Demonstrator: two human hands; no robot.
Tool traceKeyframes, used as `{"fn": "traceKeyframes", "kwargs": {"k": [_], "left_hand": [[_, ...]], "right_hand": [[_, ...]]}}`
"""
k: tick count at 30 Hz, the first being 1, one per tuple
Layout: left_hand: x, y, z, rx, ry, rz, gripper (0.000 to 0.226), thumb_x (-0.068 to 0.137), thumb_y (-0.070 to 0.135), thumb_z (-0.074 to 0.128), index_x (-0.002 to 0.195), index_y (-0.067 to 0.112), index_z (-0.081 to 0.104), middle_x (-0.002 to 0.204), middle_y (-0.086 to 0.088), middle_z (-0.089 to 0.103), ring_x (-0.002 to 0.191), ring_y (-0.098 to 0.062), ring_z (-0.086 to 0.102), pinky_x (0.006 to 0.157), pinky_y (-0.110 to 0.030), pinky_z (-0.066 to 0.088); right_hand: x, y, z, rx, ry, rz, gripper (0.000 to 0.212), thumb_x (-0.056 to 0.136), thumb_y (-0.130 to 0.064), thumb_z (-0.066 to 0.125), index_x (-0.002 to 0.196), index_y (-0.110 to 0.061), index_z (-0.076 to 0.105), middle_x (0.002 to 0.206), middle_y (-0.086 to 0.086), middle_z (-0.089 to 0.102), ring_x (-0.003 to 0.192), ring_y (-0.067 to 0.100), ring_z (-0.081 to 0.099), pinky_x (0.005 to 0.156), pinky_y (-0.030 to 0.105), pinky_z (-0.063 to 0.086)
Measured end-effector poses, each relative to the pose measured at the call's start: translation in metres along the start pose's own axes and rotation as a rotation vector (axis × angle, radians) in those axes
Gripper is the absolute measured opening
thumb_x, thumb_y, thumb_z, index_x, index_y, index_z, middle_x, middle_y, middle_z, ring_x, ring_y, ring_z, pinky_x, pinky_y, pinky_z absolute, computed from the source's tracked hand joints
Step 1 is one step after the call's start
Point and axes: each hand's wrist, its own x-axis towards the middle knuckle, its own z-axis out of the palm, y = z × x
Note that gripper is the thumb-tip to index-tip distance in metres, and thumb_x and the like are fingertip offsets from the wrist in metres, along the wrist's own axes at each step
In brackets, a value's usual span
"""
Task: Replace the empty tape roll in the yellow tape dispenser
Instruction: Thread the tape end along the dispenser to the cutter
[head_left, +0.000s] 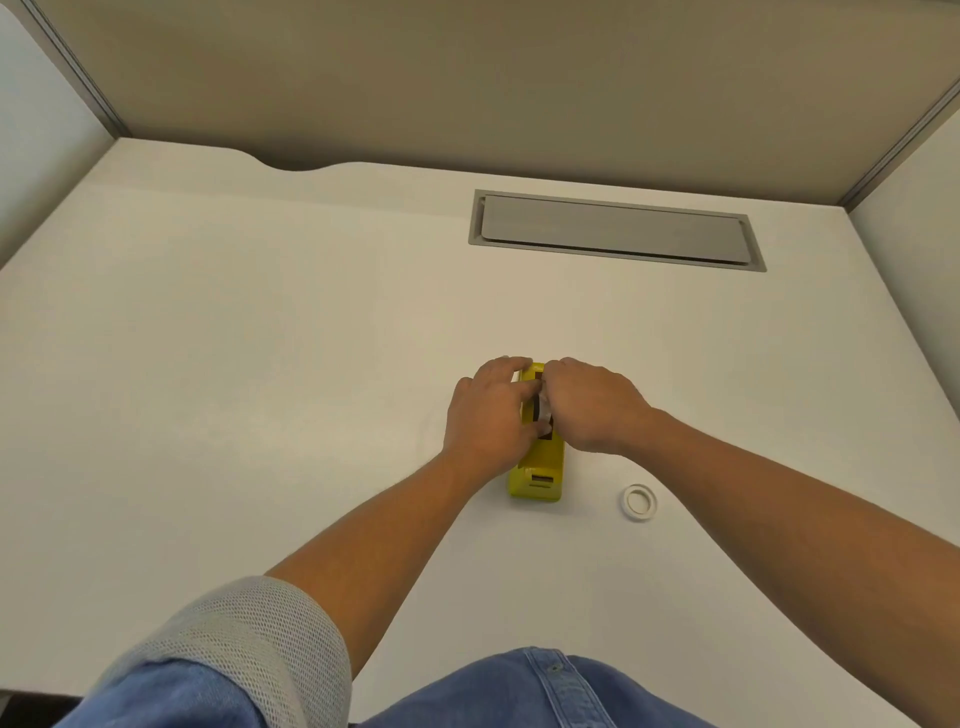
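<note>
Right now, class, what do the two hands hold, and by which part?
Both the left hand and right hand grip the yellow tape dispenser at its far end, around something pale in its slot. The exact finger hold is hidden.

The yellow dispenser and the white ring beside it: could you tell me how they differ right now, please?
The yellow dispenser is a long blocky body; the white ring is small, round and hollow. The dispenser has both hands on it, the left hand and the right hand meeting over its top, while the ring lies untouched to its right. Both rest on the white desk.
</note>
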Motion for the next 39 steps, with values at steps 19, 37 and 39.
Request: {"fn": "traceKeyframes", "kwargs": {"k": [19,37,39], "left_hand": [[0.0,0.002,-0.002,0.035,0.013,0.002,0.045,0.076,0.046,0.07,0.119,0.036,0.061,0.146,0.007,0.042,0.136,-0.016,0.031,0.105,-0.039,0.03],[-0.002,0.006,-0.007,-0.004,0.014,-0.01,0.044,0.076,0.036,0.072,0.119,0.029,0.064,0.145,0.004,0.043,0.136,-0.019,0.032,0.104,-0.037,0.029],[-0.003,0.006,-0.006,-0.007,0.011,-0.015,0.043,0.076,0.036,0.072,0.118,0.028,0.064,0.145,0.004,0.043,0.136,-0.019,0.032,0.104,-0.037,0.029]], "right_hand": [[-0.005,0.009,0.019,0.107,0.272,0.09,0.022,0.09,-0.037,0.054,0.087,-0.021,0.069,0.085,0.001,0.065,0.076,0.024,0.063,0.06,0.033,0.05],[0.002,-0.004,0.02,-0.261,0.267,-0.028,0.019,0.084,-0.017,0.055,0.066,-0.02,0.05,0.062,-0.004,0.041,0.06,0.022,0.045,0.043,0.026,0.016],[0.004,-0.005,0.019,-0.273,0.256,-0.026,0.02,0.084,-0.014,0.054,0.065,-0.019,0.048,0.058,-0.005,0.033,0.06,0.022,0.044,0.043,0.026,0.016]]}}
